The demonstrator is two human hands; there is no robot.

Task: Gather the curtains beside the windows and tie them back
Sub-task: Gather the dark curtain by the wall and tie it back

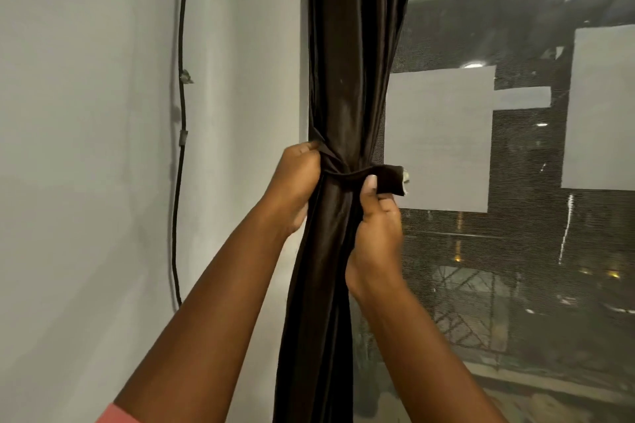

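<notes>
The dark curtain (347,79) is bunched into one tight column at the left edge of the window (515,148), hard against the grey wall (86,148), and a matching tie-back band (357,177) is cinched around its waist. The left hand (295,182) is clenched on the left side of the bundle, fingers curled into the fabric where the band comes round. The right hand (378,213) pinches the band's free end, thumb pressed on top, with the tip sticking out to the right and a pale patch (406,180) showing on it. That may be a fastener, though it is too small to say for sure.

Now the risks. The band is only pulled, not secured as far as can be judged. If the right hand loosens its pinch, the slick fabric could let the band slide down and the folds would spill back across the mesh. Too hard a tug to the right could drag the whole column off the wall side. If the left hand lets go early, the gathered pleats fan out. A black cable (182,113) runs down the wall well clear to the left, so no snag threat there.

No brand, label or readable writing shows anywhere.
</notes>
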